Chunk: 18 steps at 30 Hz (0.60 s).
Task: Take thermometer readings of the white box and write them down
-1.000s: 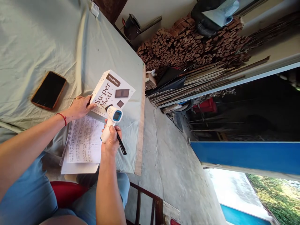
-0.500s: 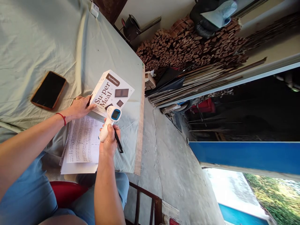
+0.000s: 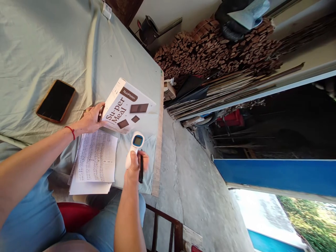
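My left hand grips the near left corner of a white box printed "NutriMotion Su-per Meal", holding it tilted over the table. My right hand is wrapped round a white infrared thermometer, whose blue-rimmed display faces up. A black pen is also held in that hand, along its right side. Below the box lies a stack of printed sheets at the table's near edge. The thermometer is apart from the box, to the right of the sheets.
A phone in a brown case lies on the cloth-covered table, left of the box. A small white item sits at the far edge. Right of the table is a concrete floor, with stacked firewood behind and a dark wooden chair nearby.
My right hand has moved right with the thermometer and pen, away from the box front and the sheets. The box has shifted slightly right in my left hand.
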### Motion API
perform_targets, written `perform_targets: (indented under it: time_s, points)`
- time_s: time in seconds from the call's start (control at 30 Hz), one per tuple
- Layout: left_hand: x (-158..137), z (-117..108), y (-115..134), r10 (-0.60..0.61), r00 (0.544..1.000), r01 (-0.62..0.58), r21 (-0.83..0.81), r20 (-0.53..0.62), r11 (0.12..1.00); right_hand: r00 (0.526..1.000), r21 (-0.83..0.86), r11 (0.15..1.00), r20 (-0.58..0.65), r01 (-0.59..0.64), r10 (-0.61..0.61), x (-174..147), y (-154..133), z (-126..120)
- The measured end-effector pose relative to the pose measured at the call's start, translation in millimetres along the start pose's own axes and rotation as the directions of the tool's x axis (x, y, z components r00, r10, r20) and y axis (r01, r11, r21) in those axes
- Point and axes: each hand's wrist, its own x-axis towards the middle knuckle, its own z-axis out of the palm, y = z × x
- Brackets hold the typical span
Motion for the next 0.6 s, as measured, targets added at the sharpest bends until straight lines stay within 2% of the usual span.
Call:
perform_targets:
  time_s: [0.1, 0.2, 0.27, 0.37, 0.47, 0.53, 0.6]
  points:
    - [0, 2, 5, -0.101, 0.995, 0.101, 0.051, -0.008, 0.994, 0.991, -0.265, 0.961, -0.078, 0.082, -0.106, 15, 19, -28]
    - [-1, 1, 13, -0.146, 0.989, 0.141, 0.130, 0.032, 0.981, 0.988, -0.487, 0.867, -0.048, 0.107, -0.149, 28, 34, -50]
    - [-1, 0, 18, -0.168, 0.984, 0.157, 0.170, 0.053, 0.973, 0.988, -0.556, 0.824, -0.028, 0.111, -0.152, 32, 39, -59]
    - [-5, -1, 27, -0.208, 0.978, 0.194, 0.242, 0.032, 0.951, 0.971, -0.593, 0.782, 0.004, 0.193, -0.237, 32, 36, -60]
    - [-13, -3, 37, -0.267, 0.963, 0.266, 0.349, -0.048, 0.899, 0.927, -0.571, 0.752, 0.047, 0.330, -0.372, 22, 23, -51]
    - [-20, -5, 44, -0.277, 0.958, 0.282, 0.409, -0.073, 0.868, 0.924, -0.484, 0.801, 0.044, 0.351, -0.379, 13, 13, -41]
    - [-27, -7, 50, -0.241, 0.970, 0.225, 0.445, -0.022, 0.866, 0.950, -0.348, 0.886, 0.049, 0.307, -0.310, 3, 6, -28]
